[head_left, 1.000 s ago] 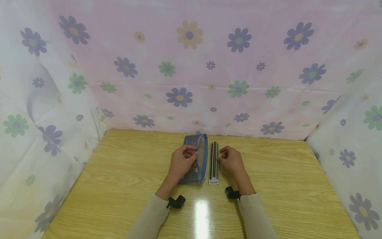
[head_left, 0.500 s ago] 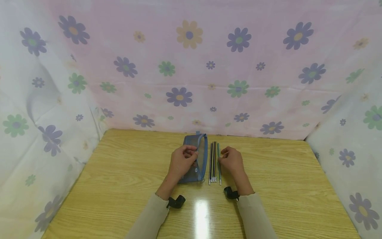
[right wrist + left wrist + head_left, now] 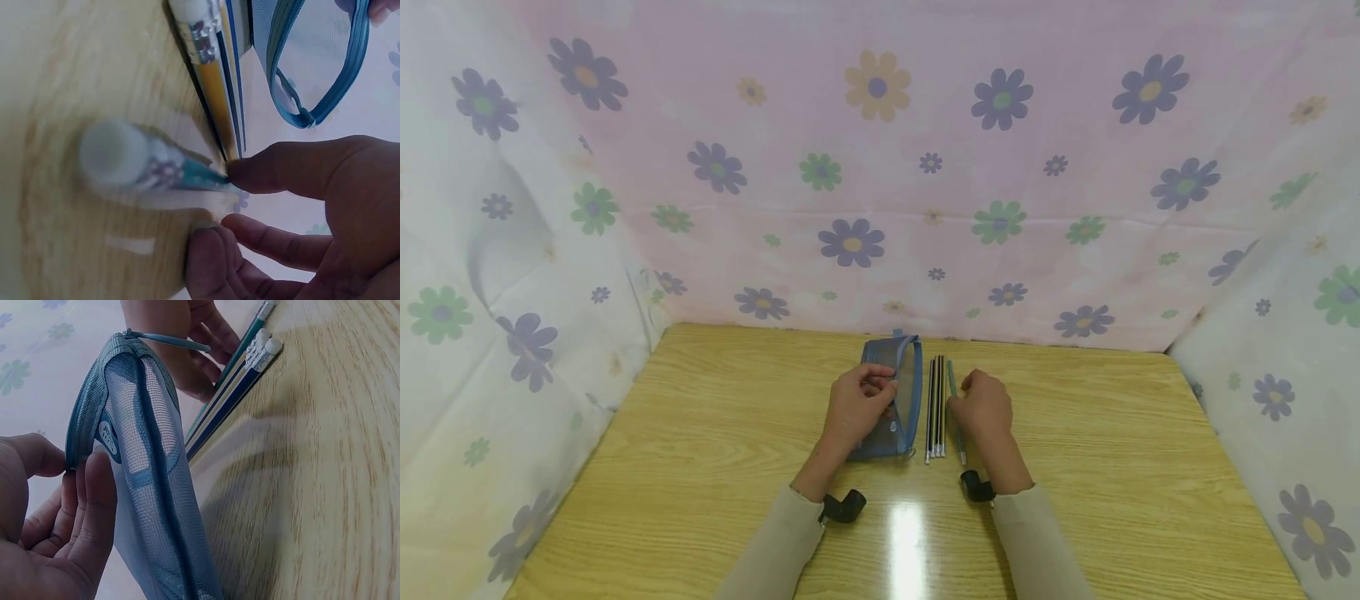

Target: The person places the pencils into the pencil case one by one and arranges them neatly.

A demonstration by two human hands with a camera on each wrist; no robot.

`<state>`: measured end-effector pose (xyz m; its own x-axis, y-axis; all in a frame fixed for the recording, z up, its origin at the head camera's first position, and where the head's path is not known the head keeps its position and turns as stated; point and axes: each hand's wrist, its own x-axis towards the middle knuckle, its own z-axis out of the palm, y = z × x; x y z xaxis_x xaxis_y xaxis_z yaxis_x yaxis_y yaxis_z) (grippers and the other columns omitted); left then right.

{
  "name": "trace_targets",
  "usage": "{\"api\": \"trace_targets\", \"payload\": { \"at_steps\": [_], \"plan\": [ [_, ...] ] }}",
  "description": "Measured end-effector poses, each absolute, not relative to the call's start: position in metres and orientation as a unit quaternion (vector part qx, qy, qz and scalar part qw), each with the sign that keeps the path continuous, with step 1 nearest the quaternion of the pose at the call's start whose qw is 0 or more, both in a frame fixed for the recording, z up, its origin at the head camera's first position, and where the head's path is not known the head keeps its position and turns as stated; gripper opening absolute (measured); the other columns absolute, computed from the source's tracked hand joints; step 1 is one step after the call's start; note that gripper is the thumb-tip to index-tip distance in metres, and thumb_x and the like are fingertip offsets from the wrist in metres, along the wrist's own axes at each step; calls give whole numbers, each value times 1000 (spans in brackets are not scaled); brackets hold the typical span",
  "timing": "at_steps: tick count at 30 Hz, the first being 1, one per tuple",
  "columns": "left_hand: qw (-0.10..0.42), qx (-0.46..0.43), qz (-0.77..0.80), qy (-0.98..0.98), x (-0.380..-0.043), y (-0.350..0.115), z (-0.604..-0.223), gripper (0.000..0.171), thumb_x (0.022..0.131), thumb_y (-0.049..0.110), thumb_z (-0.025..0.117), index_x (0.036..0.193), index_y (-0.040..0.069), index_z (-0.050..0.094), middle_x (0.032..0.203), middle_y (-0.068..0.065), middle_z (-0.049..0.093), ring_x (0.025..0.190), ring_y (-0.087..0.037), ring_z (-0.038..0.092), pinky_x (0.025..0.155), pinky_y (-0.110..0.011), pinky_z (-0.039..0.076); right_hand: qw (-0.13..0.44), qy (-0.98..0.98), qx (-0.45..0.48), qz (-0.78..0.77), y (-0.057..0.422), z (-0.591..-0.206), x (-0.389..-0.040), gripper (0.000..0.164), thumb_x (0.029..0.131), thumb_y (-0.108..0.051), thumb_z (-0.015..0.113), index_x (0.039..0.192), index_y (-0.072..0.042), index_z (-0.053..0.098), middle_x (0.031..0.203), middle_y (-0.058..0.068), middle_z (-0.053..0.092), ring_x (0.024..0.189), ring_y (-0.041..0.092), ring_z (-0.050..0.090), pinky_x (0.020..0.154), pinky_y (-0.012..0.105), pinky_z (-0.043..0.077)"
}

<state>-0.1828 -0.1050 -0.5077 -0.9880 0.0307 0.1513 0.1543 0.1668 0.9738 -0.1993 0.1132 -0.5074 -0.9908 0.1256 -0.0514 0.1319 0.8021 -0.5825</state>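
A blue mesh zip pouch (image 3: 880,445) lies on the table with its zipped mouth gaping to the right. My left hand (image 3: 857,404) pinches one edge of that mouth between thumb and fingers, which the left wrist view shows close up. Just right of the pouch, several striped pencils (image 3: 936,408) lie side by side, their white erasers toward me. My right hand (image 3: 988,408) holds a green pencil (image 3: 961,442) at mid-length, slanted away from the row. In the right wrist view its white eraser (image 3: 112,153) is near the camera and my thumb (image 3: 275,165) presses its barrel.
The wood-grain table (image 3: 730,417) is bounded by a flowered cloth (image 3: 850,167) at the back and both sides. Black wrist cameras (image 3: 846,507) sit at both cuffs. A bright light reflection shows on the near table surface.
The green pencil has been drawn right, away from the row, and its eraser end has swung toward my right wrist. My left hand and the pouch have stayed put.
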Motion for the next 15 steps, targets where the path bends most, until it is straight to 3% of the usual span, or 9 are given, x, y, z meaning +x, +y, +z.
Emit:
{"api": "trace_targets", "payload": {
  "at_steps": [4,9,13,15],
  "plan": [
    [50,-65,-643,-761,-183,-106,-508,19,98,7,77,115,-1,75,92,-14,72,67,-27,72,56,-36,66,16,954,78,-289,112,-504,-198,26,87,-10,74,109,4,70,104,21,72,85,35,68,68,48,62],
    [49,-65,-641,-764,-183,-106,-508,19,98,6,76,115,-1,75,93,-14,72,67,-27,72,57,-37,66,29,958,90,-272,111,-500,-198,22,85,-1,68,107,3,73,97,18,73,80,33,69,60,43,61],
    [50,-59,-639,-765,-183,-105,-508,20,98,5,76,116,-3,75,93,-16,72,68,-31,72,58,-42,66,34,962,92,-254,111,-498,-198,6,82,2,68,87,0,69,81,13,69,67,26,63,48,35,52],
    [49,-58,-638,-766,-179,-104,-498,19,98,1,74,116,-6,74,93,-18,71,69,-35,72,59,-46,66,33,964,91,-246,111,-498,-199,10,79,3,67,75,-5,63,70,8,62,60,22,56,44,32,45]
  ]
}}
